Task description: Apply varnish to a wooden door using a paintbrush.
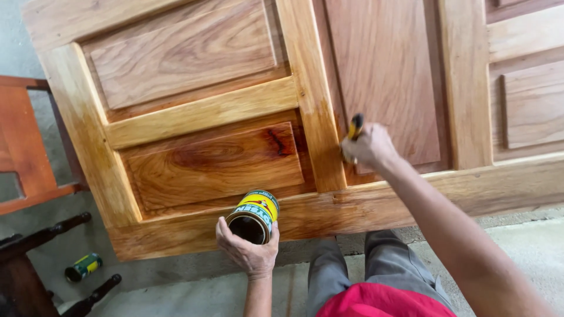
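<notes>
1. Far left: red-brown chair, small can lying on the concrete floor.
2. Left hand with grip closed around an open tin, tilted against the panelled wooden door.
3. Right hand with grip closed on a yellow-handled brush, pressed to the door's centre panel.
</notes>
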